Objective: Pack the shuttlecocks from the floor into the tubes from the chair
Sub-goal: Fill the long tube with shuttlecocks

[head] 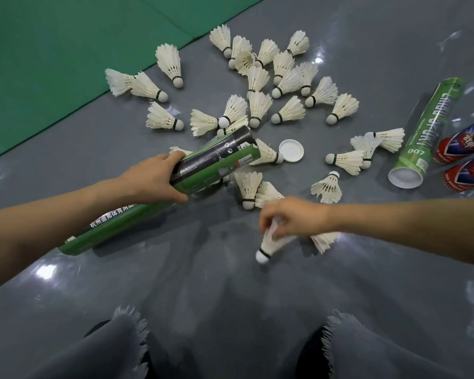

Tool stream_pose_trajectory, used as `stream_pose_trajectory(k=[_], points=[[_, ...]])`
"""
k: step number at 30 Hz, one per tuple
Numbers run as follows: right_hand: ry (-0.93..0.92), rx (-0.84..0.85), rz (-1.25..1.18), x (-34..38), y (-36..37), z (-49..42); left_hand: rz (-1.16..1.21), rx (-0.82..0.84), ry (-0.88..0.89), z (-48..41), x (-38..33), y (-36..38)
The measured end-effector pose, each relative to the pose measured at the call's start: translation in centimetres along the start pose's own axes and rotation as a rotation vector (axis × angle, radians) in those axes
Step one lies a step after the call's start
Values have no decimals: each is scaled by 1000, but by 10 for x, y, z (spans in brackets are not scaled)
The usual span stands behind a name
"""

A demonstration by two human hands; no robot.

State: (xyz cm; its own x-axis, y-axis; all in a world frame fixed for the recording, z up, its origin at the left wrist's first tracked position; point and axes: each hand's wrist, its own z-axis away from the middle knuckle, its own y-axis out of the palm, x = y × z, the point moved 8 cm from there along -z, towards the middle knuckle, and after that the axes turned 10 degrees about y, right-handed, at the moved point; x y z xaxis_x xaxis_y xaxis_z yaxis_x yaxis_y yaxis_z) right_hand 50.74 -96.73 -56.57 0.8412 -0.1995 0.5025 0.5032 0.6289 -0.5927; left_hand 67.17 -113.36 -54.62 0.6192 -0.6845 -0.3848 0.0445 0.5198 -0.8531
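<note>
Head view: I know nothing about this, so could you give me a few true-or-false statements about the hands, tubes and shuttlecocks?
1. The left hand holds a green tube. True.
2. The right hand holds nothing. False: its fingers pinch a shuttlecock by the feathers.
3. A white lid lies on the floor. True.
4. Every shuttlecock is packed away. False: many loose shuttlecocks lie scattered on the floor.
5. The second green tube stands upright. False: it lies on its side at the right.
</note>
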Motion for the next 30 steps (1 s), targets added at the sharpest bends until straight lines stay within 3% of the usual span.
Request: stream_pose_trajectory(k=[4, 8, 22, 28, 30], points=[[24, -281, -425, -6, -93, 1, 15, 11, -67, 5, 15, -4], [-54, -441, -603, 3, -150, 7, 18, -13, -89, 12, 26, -15], [-165, -661, -427, 25, -199, -15, -94, -72, -114, 7, 47, -35], [-217, -510, -723, 44, -178, -46, -26, -148, -46, -9, 30, -36], [-215, -537, -862, 42, -180, -49, -6, -165, -51, -13, 30, -37]])
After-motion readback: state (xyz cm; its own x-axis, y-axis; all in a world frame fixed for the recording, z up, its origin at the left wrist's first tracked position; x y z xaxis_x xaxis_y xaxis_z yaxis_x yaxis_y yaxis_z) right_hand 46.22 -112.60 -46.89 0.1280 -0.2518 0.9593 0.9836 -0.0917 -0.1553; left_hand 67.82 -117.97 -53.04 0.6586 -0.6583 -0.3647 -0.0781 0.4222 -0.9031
